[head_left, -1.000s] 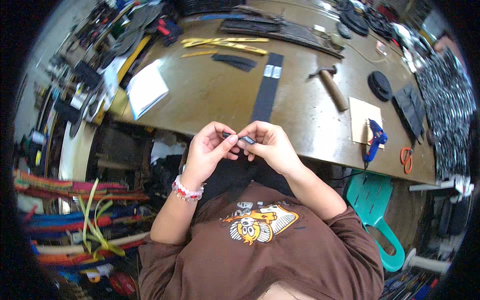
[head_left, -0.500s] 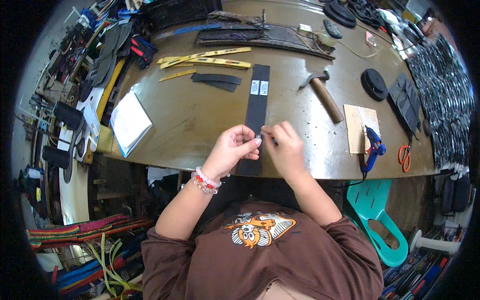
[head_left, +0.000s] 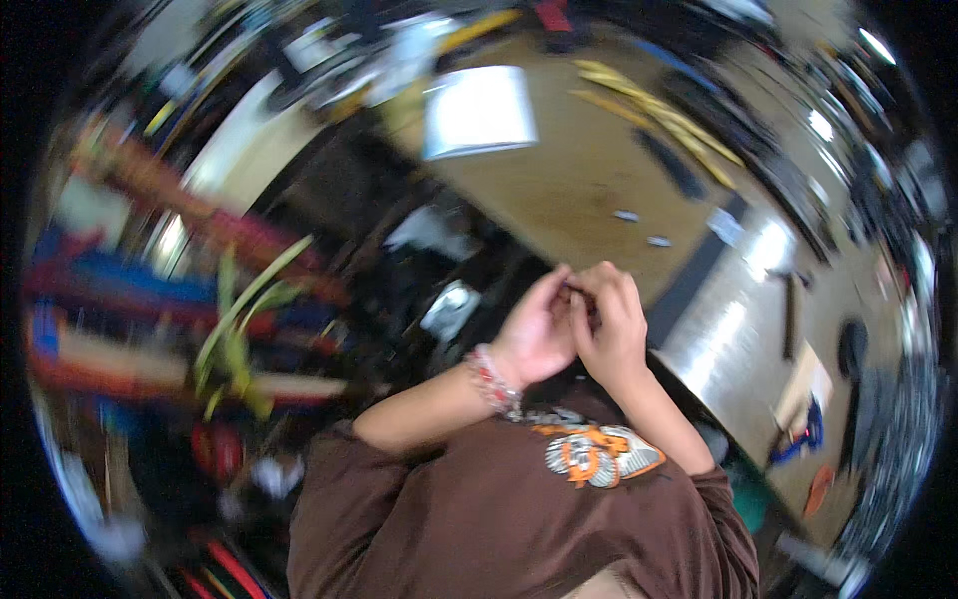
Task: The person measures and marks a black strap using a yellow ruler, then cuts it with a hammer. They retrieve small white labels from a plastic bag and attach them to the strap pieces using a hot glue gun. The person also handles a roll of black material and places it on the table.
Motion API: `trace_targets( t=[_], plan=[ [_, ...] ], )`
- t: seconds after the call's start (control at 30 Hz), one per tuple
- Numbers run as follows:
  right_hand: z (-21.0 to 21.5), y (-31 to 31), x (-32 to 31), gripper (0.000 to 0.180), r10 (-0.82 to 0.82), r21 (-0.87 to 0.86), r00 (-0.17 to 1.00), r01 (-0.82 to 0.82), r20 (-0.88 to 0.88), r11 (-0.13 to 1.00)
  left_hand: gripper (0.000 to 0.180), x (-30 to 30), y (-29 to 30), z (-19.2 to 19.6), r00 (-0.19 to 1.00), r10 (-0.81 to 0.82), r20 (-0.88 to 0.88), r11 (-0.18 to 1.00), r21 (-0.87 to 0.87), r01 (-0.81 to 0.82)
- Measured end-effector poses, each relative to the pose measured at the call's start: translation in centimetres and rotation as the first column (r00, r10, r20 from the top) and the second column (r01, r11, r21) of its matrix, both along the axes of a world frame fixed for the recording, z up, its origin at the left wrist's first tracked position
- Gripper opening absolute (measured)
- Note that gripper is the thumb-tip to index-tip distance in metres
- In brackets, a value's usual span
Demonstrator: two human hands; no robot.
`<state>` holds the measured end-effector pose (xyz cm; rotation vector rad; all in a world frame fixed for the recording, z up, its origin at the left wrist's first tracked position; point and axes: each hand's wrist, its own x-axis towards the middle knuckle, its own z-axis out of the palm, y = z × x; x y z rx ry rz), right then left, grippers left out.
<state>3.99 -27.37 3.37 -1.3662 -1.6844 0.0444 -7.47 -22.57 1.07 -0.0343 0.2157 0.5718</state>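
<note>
Both hands meet just off the table's front edge, left of the black strap (head_left: 689, 285). My left hand (head_left: 537, 334) has its fingers curled in, its fingertips against those of my right hand (head_left: 616, 324). Closed fingers hide whatever lies between them; a dark gap shows there. Flat on the table beyond the hands are two small pale tags (head_left: 626, 216), apart from each other. A white label (head_left: 725, 228) sits on the strap's far part.
A white notebook (head_left: 479, 110) lies at the far left of the table. Yellow strips (head_left: 659, 110) and a dark strip (head_left: 671, 163) are beyond. To the right are a hammer (head_left: 793, 314), a blue glue gun (head_left: 803, 434) and orange-handled scissors (head_left: 819, 489). Colourful straps (head_left: 150, 339) hang at left.
The view has swung left, smearing much of the scene. My hands have come off the strap to its left and closed together. Two small tags now lie on the bare tabletop.
</note>
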Motion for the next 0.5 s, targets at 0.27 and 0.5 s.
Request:
trace_targets(
  t=[0.27,0.5],
  plan=[
    [1.8,-2.3,-9.5,0.034,0.606,0.151,0.760,-0.644,0.233,0.750,0.023,-23.8,-10.3,2.6,0.400,0.915,-0.047,0.376,0.457,-0.806],
    [1.2,-1.5,-8.8,0.024,0.642,0.155,0.734,-0.677,0.220,0.720,0.022,-41.3,-7.1,-0.7,-0.781,0.537,-0.319,0.436,0.897,-0.067]
  ],
)
